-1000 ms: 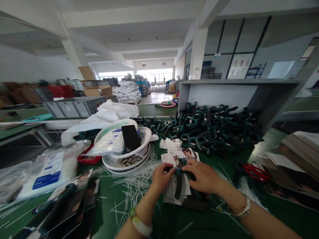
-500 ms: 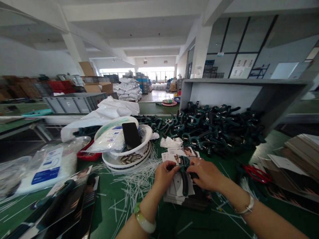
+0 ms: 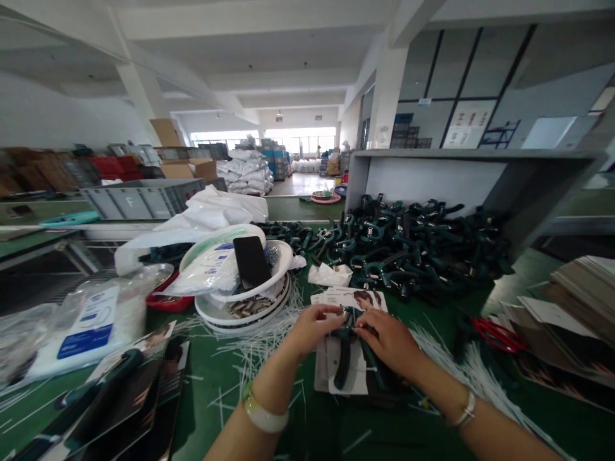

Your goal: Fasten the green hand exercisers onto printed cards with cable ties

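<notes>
A dark green tool (image 3: 344, 353) is lying over a stack of cards (image 3: 357, 379), its two handles pointing about to five and six o'clock. Past the near edge of this stack, the green desk (image 3: 321, 426) is showing at six o'clock and is giving some room for moving. Near twelve o'clock, a crumpled white paper (image 3: 330, 275) is lying close behind the cards; at one o'clock, a pile of similar tools (image 3: 408, 259) is narrowing the space. From the left hand (image 3: 312, 330), the tool is lying at three o'clock, and the fingers are pinching its head. From the right hand (image 3: 391, 339), it is lying at nine o'clock; these fingers are bending against the head, but I cannot tell what they are pinching. White strips (image 3: 271, 337) are spreading at nine o'clock, beside a white bowl (image 3: 282, 276).
</notes>
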The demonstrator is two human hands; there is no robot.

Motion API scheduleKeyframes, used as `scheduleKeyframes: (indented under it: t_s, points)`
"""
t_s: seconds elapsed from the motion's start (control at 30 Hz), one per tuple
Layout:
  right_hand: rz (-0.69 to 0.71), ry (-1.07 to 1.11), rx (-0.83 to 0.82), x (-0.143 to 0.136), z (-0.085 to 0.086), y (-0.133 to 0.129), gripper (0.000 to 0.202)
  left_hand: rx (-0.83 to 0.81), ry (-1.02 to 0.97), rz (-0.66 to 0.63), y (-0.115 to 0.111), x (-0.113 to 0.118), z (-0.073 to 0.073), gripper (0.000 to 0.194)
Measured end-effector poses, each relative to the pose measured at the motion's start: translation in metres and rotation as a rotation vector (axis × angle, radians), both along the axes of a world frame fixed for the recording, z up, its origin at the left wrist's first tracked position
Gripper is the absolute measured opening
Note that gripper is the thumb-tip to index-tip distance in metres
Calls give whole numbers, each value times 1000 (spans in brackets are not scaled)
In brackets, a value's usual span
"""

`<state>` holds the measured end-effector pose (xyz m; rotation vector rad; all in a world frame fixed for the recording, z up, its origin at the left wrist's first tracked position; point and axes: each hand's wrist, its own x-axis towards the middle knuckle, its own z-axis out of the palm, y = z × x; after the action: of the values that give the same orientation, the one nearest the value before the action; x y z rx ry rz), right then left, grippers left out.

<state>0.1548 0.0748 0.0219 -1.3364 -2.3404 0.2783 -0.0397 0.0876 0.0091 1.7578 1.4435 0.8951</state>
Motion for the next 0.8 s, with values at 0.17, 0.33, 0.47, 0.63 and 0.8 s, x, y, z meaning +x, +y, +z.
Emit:
scheduleKeyframes:
  t_s: [0.17, 0.33, 0.47, 0.63, 0.8]
  points:
    - [-89, 305, -78, -4, -9, -4, 22, 94, 151, 16, 31, 21, 8, 30]
    - [-166, 509, -180, -9, -19, -6, 27, 196, 199, -32, 35, 36, 6, 14]
    - [-214, 634, -266, -10, -24, -4, 29, 309, 247, -104, 18, 29, 9, 10]
    - [-189, 618, -212, -12, -26, -3, 28, 500, 392, -83, 1, 24, 8, 13]
    - [-175, 583, -192, -11, -27, -5, 27, 520, 397, -78, -1, 29, 3, 14]
